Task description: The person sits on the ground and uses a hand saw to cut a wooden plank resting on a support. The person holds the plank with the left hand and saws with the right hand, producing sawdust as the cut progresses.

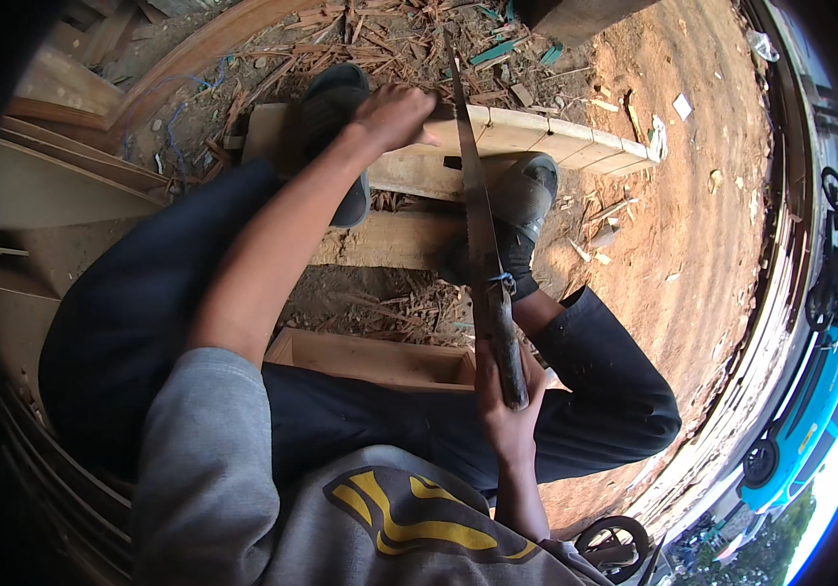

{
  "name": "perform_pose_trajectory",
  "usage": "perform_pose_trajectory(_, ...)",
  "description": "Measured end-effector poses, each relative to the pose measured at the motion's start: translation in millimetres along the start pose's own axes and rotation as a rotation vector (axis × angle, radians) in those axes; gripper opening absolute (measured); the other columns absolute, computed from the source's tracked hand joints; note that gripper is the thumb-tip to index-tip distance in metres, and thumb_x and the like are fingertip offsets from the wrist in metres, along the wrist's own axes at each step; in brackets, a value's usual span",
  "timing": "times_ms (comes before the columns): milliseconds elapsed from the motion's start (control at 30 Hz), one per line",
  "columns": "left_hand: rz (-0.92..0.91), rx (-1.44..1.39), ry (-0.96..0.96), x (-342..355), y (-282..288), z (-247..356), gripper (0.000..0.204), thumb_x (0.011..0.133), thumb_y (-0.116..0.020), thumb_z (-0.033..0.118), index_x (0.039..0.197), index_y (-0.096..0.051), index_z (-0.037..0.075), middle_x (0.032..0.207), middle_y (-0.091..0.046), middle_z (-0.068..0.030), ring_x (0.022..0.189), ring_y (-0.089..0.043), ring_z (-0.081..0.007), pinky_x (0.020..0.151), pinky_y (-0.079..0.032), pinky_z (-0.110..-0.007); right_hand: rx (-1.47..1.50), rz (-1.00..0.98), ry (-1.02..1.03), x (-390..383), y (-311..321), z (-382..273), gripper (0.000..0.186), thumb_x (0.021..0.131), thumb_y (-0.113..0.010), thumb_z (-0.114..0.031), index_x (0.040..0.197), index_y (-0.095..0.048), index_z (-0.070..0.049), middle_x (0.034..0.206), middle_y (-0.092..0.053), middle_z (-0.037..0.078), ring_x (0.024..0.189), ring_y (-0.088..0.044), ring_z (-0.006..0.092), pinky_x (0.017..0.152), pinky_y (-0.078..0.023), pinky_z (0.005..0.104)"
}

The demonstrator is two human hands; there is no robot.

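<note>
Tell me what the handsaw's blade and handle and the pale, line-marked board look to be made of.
Saw blade: probably steel, dull grey, thin and straight.
Saw handle: likely wood, dark and worn, going by its rounded, mottled surface, though another material is possible.
Marked board: apparently bare wood, its pale tan faces showing no paint.

Sunlit dirt ground [692, 293], blue car [817, 396], perhaps trees [785, 537]

Handsaw [477, 205]: long tapered grey blade, worn dark handle. Handle toward 4 o'clock from view centre, tip at 12. Blade crosses plank [516, 133]; contact unclear. Plank: pale wood, lying roughly 9-to-3, dark cross-lines toward its 3 o'clock end.
</note>
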State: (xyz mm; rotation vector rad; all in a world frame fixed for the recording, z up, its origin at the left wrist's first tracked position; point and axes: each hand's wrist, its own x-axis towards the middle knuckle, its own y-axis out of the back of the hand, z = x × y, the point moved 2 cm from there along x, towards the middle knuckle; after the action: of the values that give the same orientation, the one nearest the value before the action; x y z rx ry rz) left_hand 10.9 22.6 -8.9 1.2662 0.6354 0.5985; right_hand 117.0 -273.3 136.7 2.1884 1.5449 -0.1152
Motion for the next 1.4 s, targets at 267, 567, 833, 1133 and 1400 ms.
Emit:
perform_pose_trajectory(267,-0.025,-0.048,0.043,-7,1,-2,0.05,0.071,-0.071,0.047,0.088,-0.061,0.001,0.088,-0.065,-0.0168,0.09,-0.064,-0.0329,0.08,-0.053,-0.043,0.053,-0.043,-0.008,45,-20,0,0.008,0.088,-0.057,-0.005,0.088,-0.056,0.003,0.065,-0.05,0.0,0.062,-0.045,0.0017,0.053,-0.037,0.0203)
perform_pose_trajectory(567,-0.015,0.006,0.012,0,2,2,0.052,0.071,-0.071,0.048,0.091,-0.062,0.001,0.088,-0.065,-0.0175,0.09,-0.065,-0.0334,0.078,-0.053,-0.043,0.205,-0.043,-0.189,26,-6,6,0.012,0.089,-0.057,-0.009,0.086,-0.056,0.003,0.069,-0.052,-0.001,0.064,-0.044,0.0024,0.055,-0.037,0.0205)
perform_pose_trajectory(833,-0.011,0.044,-0.024,2,0,4,0.048,0.073,-0.069,0.046,0.09,-0.063,0.002,0.088,-0.065,-0.0154,0.089,-0.065,-0.0305,0.079,-0.053,-0.04,-0.027,0.005,0.012,-12,0,0,0.011,0.088,-0.058,-0.007,0.088,-0.057,0.004,0.07,-0.054,0.001,0.066,-0.048,0.0029,0.057,-0.039,0.0202)
perform_pose_trajectory(1133,0.013,0.011,0.0,-9,4,5,0.045,0.074,-0.07,0.043,0.088,-0.062,0.001,0.089,-0.065,-0.0164,0.093,-0.064,-0.032,0.08,-0.053,-0.043,0.1,-0.041,-0.092,21,-8,13,0.012,0.09,-0.055,-0.008,0.087,-0.056,0.003,0.068,-0.051,-0.002,0.063,-0.044,0.0021,0.054,-0.036,0.0208)
perform_pose_trajectory(1400,-0.057,0.013,0.026,-1,-4,-3,0.049,0.073,-0.071,0.044,0.097,-0.061,0.002,0.093,-0.065,-0.0167,0.094,-0.063,-0.0347,0.081,-0.052,-0.043,0.228,-0.013,-0.126,57,-19,14,0.016,0.09,-0.056,-0.012,0.086,-0.059,0.003,0.065,-0.05,-0.002,0.06,-0.043,0.0034,0.053,-0.035,0.0219)
